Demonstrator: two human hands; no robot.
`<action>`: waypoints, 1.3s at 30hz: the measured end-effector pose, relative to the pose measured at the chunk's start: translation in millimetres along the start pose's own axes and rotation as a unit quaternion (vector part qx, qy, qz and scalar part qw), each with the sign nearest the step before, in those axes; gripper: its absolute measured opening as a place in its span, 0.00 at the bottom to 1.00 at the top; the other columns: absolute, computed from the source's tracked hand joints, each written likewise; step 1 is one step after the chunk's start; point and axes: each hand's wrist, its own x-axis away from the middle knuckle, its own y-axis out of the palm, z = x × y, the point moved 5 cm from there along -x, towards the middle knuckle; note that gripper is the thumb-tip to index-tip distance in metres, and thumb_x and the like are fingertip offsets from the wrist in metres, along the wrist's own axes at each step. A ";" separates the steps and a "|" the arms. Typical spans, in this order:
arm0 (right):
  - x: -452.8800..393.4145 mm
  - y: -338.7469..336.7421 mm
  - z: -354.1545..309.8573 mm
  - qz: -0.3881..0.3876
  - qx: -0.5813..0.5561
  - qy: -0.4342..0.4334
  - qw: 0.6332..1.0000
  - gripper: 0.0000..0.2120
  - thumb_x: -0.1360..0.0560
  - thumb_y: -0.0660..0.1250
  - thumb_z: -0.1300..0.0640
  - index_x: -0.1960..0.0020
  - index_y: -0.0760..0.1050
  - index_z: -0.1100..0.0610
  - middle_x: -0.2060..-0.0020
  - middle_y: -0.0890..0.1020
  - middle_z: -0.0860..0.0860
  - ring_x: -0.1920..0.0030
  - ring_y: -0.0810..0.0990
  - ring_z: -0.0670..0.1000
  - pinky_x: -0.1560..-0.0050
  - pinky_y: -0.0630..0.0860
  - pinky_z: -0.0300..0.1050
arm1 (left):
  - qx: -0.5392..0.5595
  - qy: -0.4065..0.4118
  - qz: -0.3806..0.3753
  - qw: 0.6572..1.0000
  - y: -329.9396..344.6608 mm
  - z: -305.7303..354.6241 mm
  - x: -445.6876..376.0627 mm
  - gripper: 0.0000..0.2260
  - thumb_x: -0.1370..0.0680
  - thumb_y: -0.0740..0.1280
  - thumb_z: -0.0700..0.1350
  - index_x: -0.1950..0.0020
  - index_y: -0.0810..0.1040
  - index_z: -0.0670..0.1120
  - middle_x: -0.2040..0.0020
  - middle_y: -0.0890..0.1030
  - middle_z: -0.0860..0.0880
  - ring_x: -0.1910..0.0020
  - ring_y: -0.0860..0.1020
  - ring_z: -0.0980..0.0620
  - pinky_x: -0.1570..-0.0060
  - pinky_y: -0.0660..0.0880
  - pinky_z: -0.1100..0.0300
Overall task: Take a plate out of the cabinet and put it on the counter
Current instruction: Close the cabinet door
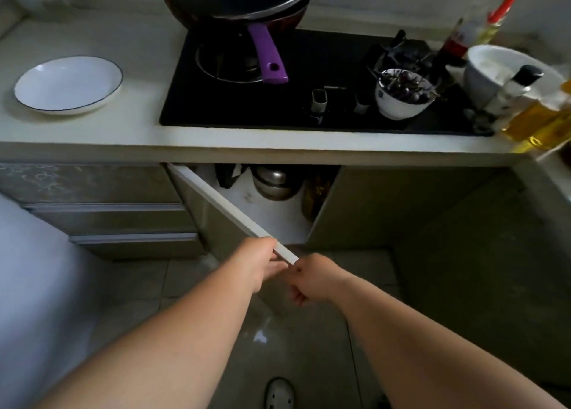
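A white plate [68, 84] with a thin dark rim lies on the pale counter [139, 130], left of the stove. Below the counter a cabinet door [228, 211] stands swung open towards me. My left hand [262, 262] grips the door's white top edge near its free corner. My right hand [310, 280] is beside it, fingers curled at the same corner; whether it holds the door I cannot tell. Inside the cabinet [278, 220] I see stacked metal bowls [273, 181] and a dark jar; no plate shows in there.
A black stove top [309, 78] carries a wok, a pan with a purple handle [268, 56] and a bowl of cherries [403, 93]. Oil bottles [537, 121] and a white bowl [497, 68] crowd the right end. Drawers [108, 217] sit left of the cabinet. A shoe [279, 393] rests on tiled floor.
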 end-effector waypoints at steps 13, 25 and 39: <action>-68.2 -81.3 19.4 0.111 -0.395 0.150 0.900 0.09 0.24 0.65 0.59 0.45 0.70 0.57 0.50 0.74 0.54 0.41 0.77 0.56 0.37 0.76 0.52 | 0.091 -0.019 -0.084 0.992 53.6 80.7 -41.4 0.24 0.24 0.53 0.32 0.27 0.57 0.32 0.32 0.69 0.29 0.33 0.72 0.35 0.32 0.68 0.44; -127.4 -144.5 -16.1 0.142 -0.668 0.074 0.727 0.14 0.25 0.54 0.72 0.46 0.73 0.62 0.48 0.80 0.57 0.36 0.75 0.58 0.29 0.66 0.57 | 0.119 0.013 -0.173 0.978 65.2 124.2 -85.0 0.32 0.25 0.49 0.28 0.22 0.49 0.44 0.25 0.65 0.41 0.45 0.78 0.42 0.44 0.75 0.48; -125.9 -150.9 -19.7 0.149 -0.578 0.081 0.798 0.10 0.24 0.58 0.70 0.57 0.74 0.58 0.48 0.78 0.54 0.34 0.73 0.57 0.35 0.72 0.56 | 0.067 0.025 -0.152 0.986 57.3 129.5 -82.3 0.29 0.25 0.51 0.30 0.24 0.58 0.44 0.26 0.68 0.45 0.37 0.75 0.43 0.41 0.73 0.46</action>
